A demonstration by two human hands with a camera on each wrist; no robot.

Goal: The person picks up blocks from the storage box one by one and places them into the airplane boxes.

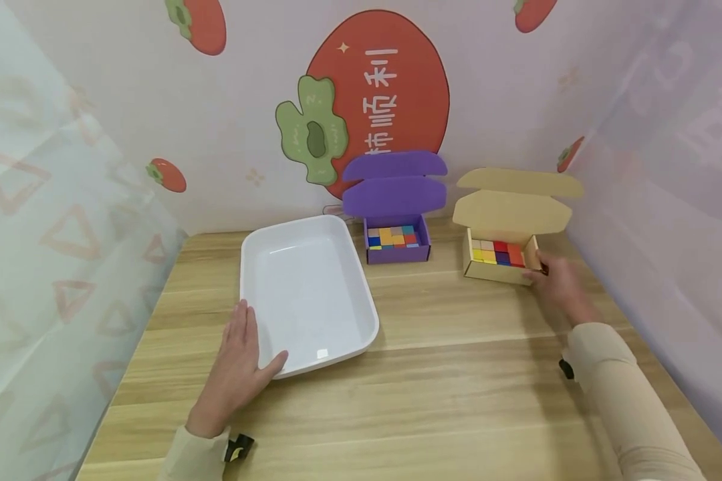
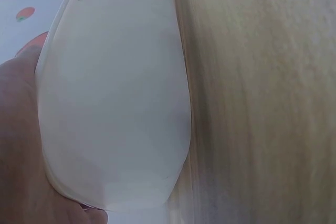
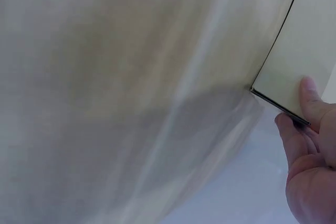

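In the head view, my left hand lies at the near left corner of a white tray, fingers straight along its left rim and thumb on the near rim. The left wrist view shows the tray's outer wall beside that hand. At the far right, my right hand grips the near right corner of an open yellow cardboard box. In the right wrist view its thumb presses the box's front wall and its fingers curl at the side. Coloured blocks fill much of the box.
A purple open box with several coloured blocks stands between the tray and the yellow box. Both lids stand up against the back wall. The wooden tabletop is bounded by printed cloth walls at left, back and right.
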